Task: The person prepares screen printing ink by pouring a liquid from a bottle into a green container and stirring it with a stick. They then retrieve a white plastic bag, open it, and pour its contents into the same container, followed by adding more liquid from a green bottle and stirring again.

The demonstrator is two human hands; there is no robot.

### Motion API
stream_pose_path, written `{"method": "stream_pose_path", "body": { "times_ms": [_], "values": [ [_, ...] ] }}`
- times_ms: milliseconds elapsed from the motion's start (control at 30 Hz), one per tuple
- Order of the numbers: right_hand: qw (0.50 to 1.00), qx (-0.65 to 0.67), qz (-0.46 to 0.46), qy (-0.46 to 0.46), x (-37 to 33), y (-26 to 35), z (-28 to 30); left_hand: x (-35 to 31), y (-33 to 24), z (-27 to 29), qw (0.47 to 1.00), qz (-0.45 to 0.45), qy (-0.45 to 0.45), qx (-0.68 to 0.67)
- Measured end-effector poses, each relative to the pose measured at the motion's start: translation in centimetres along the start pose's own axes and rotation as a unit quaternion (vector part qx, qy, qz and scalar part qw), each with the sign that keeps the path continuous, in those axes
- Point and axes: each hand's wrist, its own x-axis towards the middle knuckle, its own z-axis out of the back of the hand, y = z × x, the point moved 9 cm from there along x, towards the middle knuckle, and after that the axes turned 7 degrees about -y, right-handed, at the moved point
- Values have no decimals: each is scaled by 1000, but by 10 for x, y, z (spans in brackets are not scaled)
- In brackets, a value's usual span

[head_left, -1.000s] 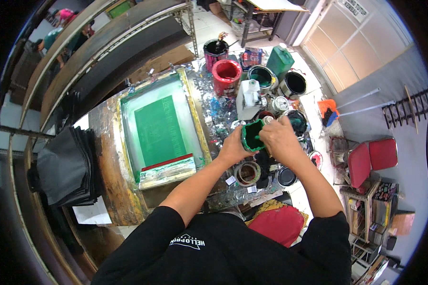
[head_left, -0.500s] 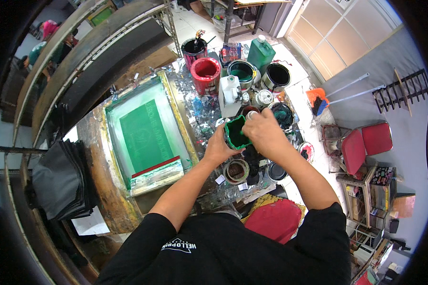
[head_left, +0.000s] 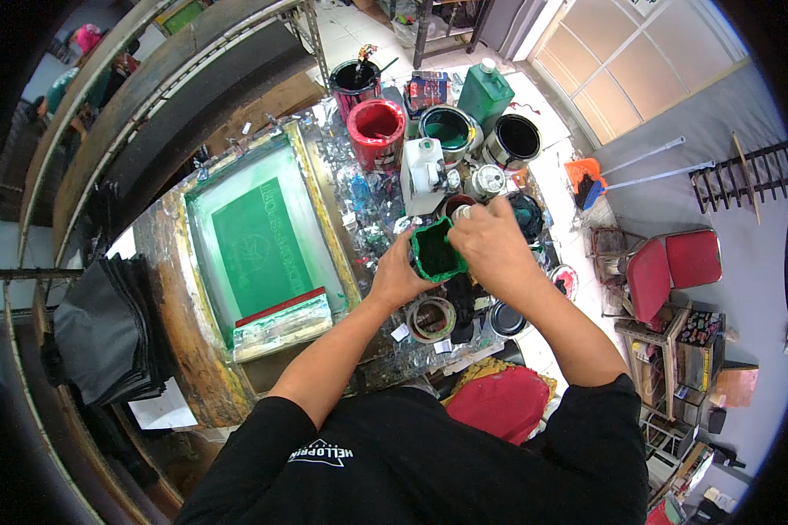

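Note:
My left hand [head_left: 397, 278] is wrapped round the near left side of a green-smeared ink container [head_left: 438, 255], its open mouth facing up and dark green inside. At the container's right rim, my right hand [head_left: 496, 249] is closed in a grip with its knuckles up. Whatever it pinches is hidden by the fingers. To the left lies a printing screen [head_left: 263, 236] with a green stencil area, and a squeegee [head_left: 282, 325] with a red edge rests across its near end.
A red paint can [head_left: 376, 147], a white jug [head_left: 425, 179], a green jug [head_left: 485, 92] and a black-filled can [head_left: 512, 140] crowd the table's far side. Close to me stands an open jar [head_left: 431, 320]. Black sheets [head_left: 105, 328] are stacked at left; a red stool [head_left: 502, 402] is near my body.
The whole view has shifted slightly. My left hand keeps its hold on the container, and my right hand stays at its rim with only a slight movement.

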Motion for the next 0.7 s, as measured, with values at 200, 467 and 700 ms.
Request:
{"method": "stream_pose_path", "body": {
  "times_ms": [200,467,700],
  "values": [
    [997,41,-37,-50,0,-5,-2,0,-3,-1,1000,-11,1,1],
    [993,45,-74,-85,-10,-4,-18,-7,-6,-8,1000,-15,26,-2],
    [972,77,-158,-157,-18,-6,-22,-36,-8,-3,995,-77,-3,69]
  ]
}}
